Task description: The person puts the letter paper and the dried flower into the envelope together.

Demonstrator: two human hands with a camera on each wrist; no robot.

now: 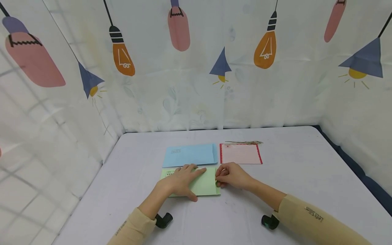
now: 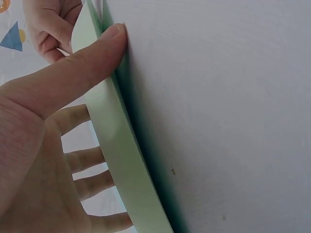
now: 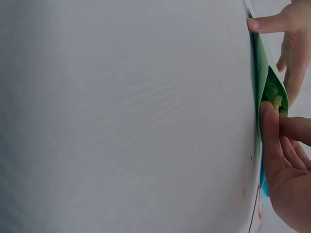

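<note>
A light green envelope [image 1: 205, 185] lies near the middle of the table, its mouth facing right. My left hand [image 1: 183, 181] rests across it with fingers spread, the thumb at the near edge. At the mouth, my right hand [image 1: 234, 175] pinches a small yellow-green dried flower sprig between thumb and fingers. The right wrist view shows the mouth gaping, with the sprig [image 3: 277, 101] partly inside; its far end is hidden in the envelope. Just beyond the green envelope lies a blue envelope [image 1: 191, 153].
A pale pink card with a red border [image 1: 240, 154] lies to the right of the blue envelope. Thin dried stems [image 1: 245, 142] lie along its far edge. A white cloth [image 1: 294, 163] covers the table, and printed curtains [image 1: 196, 95] stand behind it.
</note>
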